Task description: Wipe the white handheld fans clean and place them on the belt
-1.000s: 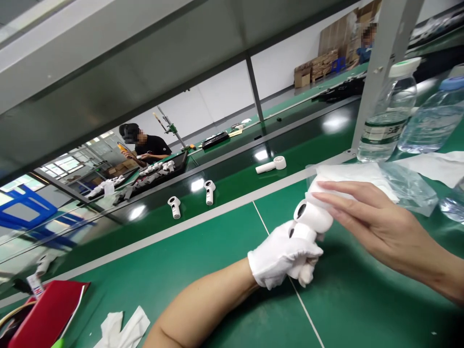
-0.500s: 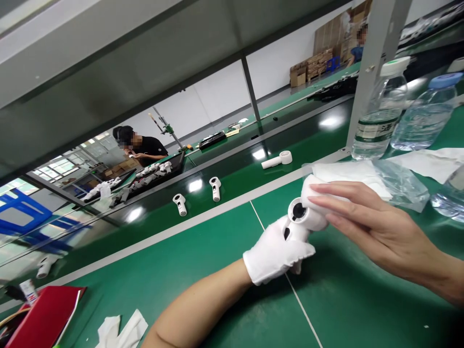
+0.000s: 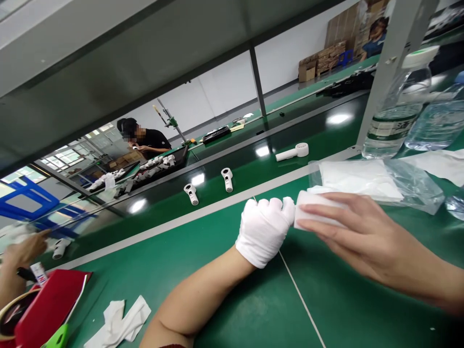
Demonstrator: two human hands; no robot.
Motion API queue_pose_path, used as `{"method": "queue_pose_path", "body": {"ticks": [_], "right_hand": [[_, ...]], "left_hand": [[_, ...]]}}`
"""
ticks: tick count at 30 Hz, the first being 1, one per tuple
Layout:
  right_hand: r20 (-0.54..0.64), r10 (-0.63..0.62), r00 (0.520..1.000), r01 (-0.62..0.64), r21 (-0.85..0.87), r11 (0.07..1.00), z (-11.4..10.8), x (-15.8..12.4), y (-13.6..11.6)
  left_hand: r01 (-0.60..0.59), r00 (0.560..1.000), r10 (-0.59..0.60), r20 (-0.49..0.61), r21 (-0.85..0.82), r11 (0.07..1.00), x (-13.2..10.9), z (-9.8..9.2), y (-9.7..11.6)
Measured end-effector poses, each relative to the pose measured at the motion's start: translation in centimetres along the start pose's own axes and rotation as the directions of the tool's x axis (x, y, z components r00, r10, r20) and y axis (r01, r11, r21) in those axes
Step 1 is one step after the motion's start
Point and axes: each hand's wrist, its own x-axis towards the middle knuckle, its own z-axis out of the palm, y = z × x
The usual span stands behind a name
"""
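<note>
Glove and block come together over the middle of the bench, so close that contact between them cannot be judged. The gloved left hand (image 3: pixel 266 231) is curled with its knuckles up, and whether anything sits inside it cannot be told. The bare right hand (image 3: pixel 362 237) grips the white block (image 3: pixel 316 209) from the side, fingers laid flat along it, a hold that seems meant to leave the end toward the glove uncovered. The glove probably keeps skin off whatever that hand handles. Beyond the bench edge, two ring-headed white parts (image 3: pixel 191 194) (image 3: pixel 227 180) lie with their openings facing up, spaced apart, perhaps to keep them from knocking together; a grille-headed white part (image 3: pixel 293 152) lies further right. Near the right hand, a clear bag (image 3: pixel 422 191) with white sheets (image 3: pixel 358 179) rests within easy reach, beside a green-capped bottle (image 3: pixel 395 121). The bench top (image 3: pixel 203 275) is smooth green, crossed by a thin pale line, while the strip (image 3: pixel 253 176) behind is glossy and mirrors the lamps. White cloth pieces (image 3: pixel 121 321) and a red case (image 3: pixel 50 307) lie lower left, near another person's blurred hand (image 3: pixel 27 249). Across the room, a co-worker in black (image 3: pixel 155 141) bends over white parts, and cardboard boxes (image 3: pixel 307 72) stand by the wall.
</note>
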Motion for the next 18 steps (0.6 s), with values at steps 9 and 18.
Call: {"method": "queue_pose_path", "body": {"ticks": [9, 18], "right_hand": [[-0.063, 0.462, 0.884, -0.446, 0.174, 0.878, -0.3, 0.1, 1.2], [-0.075, 0.206, 0.976, -0.194, 0.142, 0.971, 0.7, 0.2, -0.6]], "left_hand": [[0.561, 0.828, 0.007, 0.561, -0.828, -0.023, 0.2, 0.1, 0.9], [0.388, 0.683, 0.161, 0.712, -0.168, -0.906, 0.8, -1.2, 1.8]]}}
